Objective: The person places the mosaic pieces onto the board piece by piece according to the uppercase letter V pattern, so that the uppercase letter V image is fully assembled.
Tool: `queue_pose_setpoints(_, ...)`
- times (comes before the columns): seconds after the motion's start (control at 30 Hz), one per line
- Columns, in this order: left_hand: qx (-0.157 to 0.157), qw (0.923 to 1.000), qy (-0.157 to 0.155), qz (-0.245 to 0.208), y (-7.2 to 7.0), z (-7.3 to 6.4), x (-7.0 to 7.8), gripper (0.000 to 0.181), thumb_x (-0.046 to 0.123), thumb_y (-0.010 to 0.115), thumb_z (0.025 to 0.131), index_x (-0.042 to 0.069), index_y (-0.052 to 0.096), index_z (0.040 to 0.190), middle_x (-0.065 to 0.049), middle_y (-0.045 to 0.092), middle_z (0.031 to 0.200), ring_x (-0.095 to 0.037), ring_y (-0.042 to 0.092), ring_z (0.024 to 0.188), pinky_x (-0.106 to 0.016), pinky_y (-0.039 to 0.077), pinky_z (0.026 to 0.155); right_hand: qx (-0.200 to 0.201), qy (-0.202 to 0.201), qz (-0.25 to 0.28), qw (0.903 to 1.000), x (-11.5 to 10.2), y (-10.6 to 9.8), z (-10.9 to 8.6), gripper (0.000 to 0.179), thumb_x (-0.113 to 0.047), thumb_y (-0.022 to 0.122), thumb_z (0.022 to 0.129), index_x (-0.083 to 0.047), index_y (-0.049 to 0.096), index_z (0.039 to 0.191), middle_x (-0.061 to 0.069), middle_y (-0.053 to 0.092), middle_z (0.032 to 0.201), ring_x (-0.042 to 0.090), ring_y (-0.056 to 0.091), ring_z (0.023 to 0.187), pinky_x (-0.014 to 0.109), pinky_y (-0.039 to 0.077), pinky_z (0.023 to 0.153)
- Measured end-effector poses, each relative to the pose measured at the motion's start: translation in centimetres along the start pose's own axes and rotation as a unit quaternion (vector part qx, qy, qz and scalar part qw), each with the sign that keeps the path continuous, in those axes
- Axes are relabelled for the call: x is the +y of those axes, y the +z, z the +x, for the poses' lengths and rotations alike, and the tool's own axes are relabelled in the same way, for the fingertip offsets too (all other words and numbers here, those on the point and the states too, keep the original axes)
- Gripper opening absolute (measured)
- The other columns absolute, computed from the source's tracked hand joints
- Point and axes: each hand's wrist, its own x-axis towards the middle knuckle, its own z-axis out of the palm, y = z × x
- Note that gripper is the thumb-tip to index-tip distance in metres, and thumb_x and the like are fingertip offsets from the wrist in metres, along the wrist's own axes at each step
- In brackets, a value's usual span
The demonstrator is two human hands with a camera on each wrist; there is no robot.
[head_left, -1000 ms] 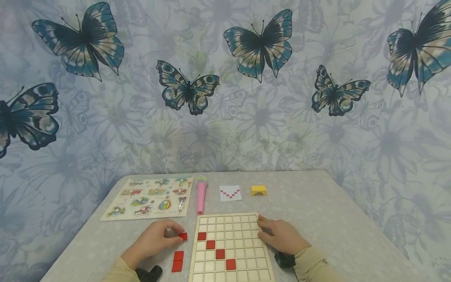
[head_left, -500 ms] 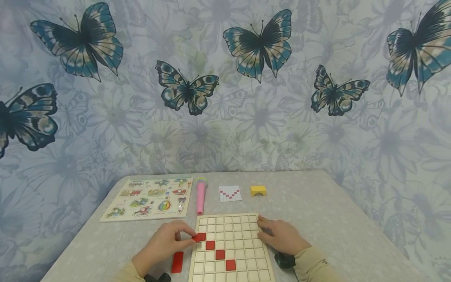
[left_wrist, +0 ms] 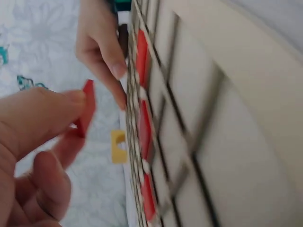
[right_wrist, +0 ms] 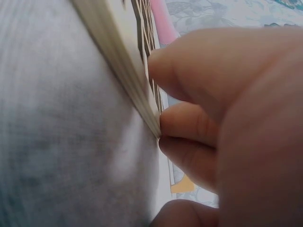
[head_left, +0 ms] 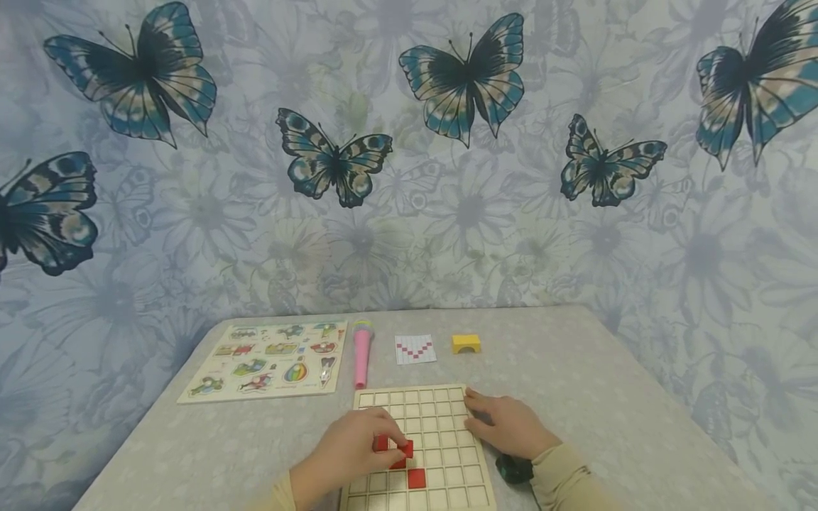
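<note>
thumb and fingertips of the left hand (head_left: 345,451) pinch a red tile (left_wrist: 88,111), held clear above the gridded board (head_left: 441,440), where other red tiles (head_left: 417,478) sit diagonally. the right hand (head_left: 511,424) rests its fingers against the board's right edge, thumb apart. beyond lie a pink microphone (head_left: 362,357), a patterned card (head_left: 415,349) and a yellow block (head_left: 466,343).

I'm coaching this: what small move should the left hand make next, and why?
Probably lower the pinched red tile into the bare cell up-right of the lowest placed tile: the left hand holds it above the board, and the card shows a V rising rightward.
</note>
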Motion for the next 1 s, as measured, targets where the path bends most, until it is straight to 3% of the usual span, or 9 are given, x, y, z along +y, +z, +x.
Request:
queue_pose_setpoints(0.13,-0.029,0.9979,0.005,0.058,0.5,1.5,1.5,0.005,0.032,0.083,0.087,0.032,0.081,0.091,0.022,0.066,0.093,0.003,0.057,0.075,-0.019,0.045,0.061,0.002,0.000,-0.002,1.0000,0.1,0.0,0.0,0.054,-0.044,0.062,0.102,-0.010,0.062,0.143,0.008,0.053,0.154,0.035,0.059,0.132,0.054,0.049,0.103)
queue_pose_setpoints(0.3,-0.064,0.9936,-0.014,0.092,1.4,3.0,2.7,0.003,0.037,0.083,0.086,0.036,0.080,0.085,0.023,0.063,0.089,0.004,0.055,0.073,-0.023,0.044,0.057,0.006,0.001,-0.002,1.0000,0.1,0.0,0.0,0.053,-0.045,0.062,0.102,-0.011,0.062,0.143,0.007,0.053,0.154,0.034,0.060,0.132,0.054,0.050,0.103)
queue_pose_setpoints(0.57,-0.076,0.9943,-0.043,0.061,2.8,3.3,2.8,0.005,0.030,0.084,0.086,0.033,0.081,0.083,0.023,0.061,0.086,0.005,0.052,0.071,-0.021,0.044,0.058,0.006,0.005,-0.001,1.0000,-0.3,0.0,-0.1,0.053,-0.044,0.063,0.101,-0.010,0.063,0.141,0.007,0.054,0.153,0.034,0.060,0.131,0.054,0.049,0.103)
queue_pose_setpoints(1.0,-0.055,0.9960,-0.040,0.058,3.8,3.4,2.8,0.005,0.030,0.085,0.084,0.034,0.082,0.083,0.024,0.063,0.084,0.006,0.051,0.070,-0.019,0.043,0.057,0.011,-0.001,-0.009,0.9999,-0.4,-0.1,0.0,0.053,-0.045,0.063,0.101,-0.010,0.064,0.141,0.007,0.054,0.153,0.032,0.060,0.132,0.053,0.050,0.102)
